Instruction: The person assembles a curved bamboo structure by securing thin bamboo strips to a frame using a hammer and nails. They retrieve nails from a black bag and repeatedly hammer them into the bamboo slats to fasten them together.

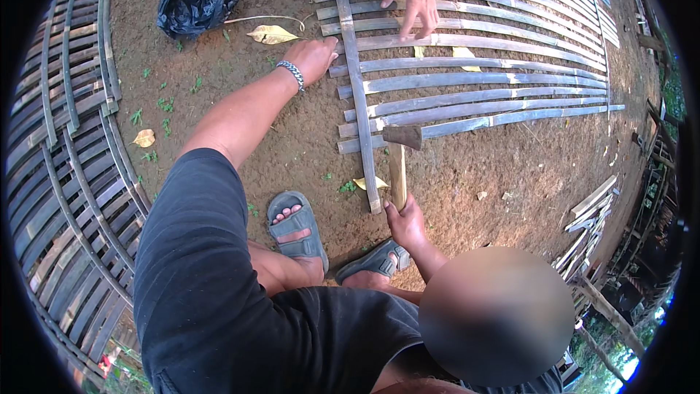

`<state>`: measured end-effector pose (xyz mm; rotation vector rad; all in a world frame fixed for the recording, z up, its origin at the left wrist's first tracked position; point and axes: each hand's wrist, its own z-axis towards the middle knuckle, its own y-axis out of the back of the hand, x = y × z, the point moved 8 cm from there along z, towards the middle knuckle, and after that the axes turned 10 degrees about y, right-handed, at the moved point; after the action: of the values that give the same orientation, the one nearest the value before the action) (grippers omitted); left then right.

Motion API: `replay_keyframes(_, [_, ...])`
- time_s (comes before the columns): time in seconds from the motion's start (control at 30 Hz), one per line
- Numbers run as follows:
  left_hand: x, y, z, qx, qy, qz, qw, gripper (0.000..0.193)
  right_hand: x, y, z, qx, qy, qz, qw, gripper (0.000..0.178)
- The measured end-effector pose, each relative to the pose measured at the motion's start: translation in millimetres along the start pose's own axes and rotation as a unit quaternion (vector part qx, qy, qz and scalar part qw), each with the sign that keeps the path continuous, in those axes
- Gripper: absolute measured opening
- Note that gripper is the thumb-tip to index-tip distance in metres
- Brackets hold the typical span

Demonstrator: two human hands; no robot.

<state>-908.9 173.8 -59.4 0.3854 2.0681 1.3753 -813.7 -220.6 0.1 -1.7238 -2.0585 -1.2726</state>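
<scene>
My right hand (408,225) is closed round the wooden handle of a hatchet (398,171). Its dark metal head lies over the near slats of a bamboo slat panel (481,82) on the ground. My left hand (316,60), with a chain bracelet at the wrist, reaches to the panel's left edge. Its fingers are closed beside the bamboo crossbar (353,66); whatever they pinch is too small to make out. Another person's hand (417,1), wearing a black watch, hovers over the far slats with fingers spread.
A black plastic bag (197,1) sits on the dirt at the far left, near a dry yellow leaf (272,34). More slatted bamboo panels (62,175) stand along the left side. Loose bamboo strips (587,222) lie at the right. My sandalled feet (297,230) are below the crossbar.
</scene>
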Motion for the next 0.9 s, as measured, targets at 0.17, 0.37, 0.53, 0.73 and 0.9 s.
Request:
replay_keyframes(0.17, [6,0,1,0.004,0.008,-0.018,1.000,0.034,3,-1,0,0.012,-0.024,0.007,1.000,0.039])
replay_keyframes(0.37, [8,3,-1,-0.003,0.007,-0.033,0.999,0.034,1,-4,2,0.022,-0.033,-0.012,0.999,0.040])
replay_keyframes(0.53, [11,3,-1,-0.001,0.014,-0.039,0.999,0.037,-2,-8,5,0.031,-0.018,-0.009,0.999,0.043])
replay_keyframes(0.73, [20,11,-7,-0.049,0.047,-0.114,0.991,0.035,12,-1,6,0.009,0.020,-0.014,1.000,0.043])
replay_keyframes(0.9, [37,10,-30,0.047,0.145,-0.303,0.941,0.023,10,0,7,0.023,-0.010,-0.018,1.000,0.043])
